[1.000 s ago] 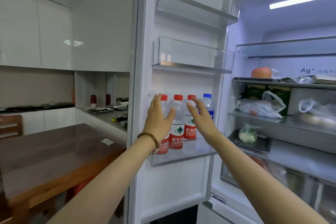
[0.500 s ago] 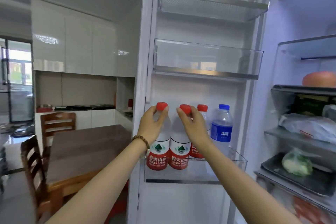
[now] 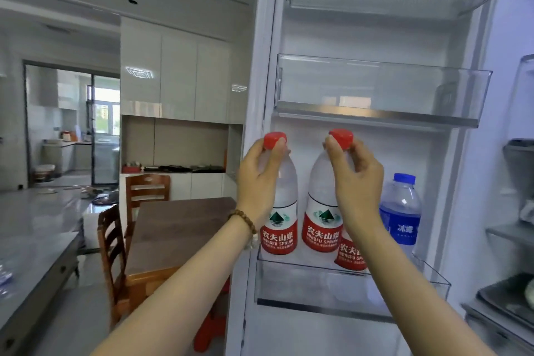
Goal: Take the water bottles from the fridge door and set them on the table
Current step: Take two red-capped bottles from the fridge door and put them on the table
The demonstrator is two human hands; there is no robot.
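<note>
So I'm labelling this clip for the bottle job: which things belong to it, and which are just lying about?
Job: left hand gripping the leftmost red-capped bottle, right hand gripping the second red-capped bottle, third red-labelled bottle, blue-capped bottle, door shelf, wooden table.
Lying about: wooden chairs, upper door bin, red stool.

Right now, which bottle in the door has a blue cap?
The far-right bottle in the door bin: blue cap, blue label. The red-label bottles left of it show red caps, one cap hidden.
</note>
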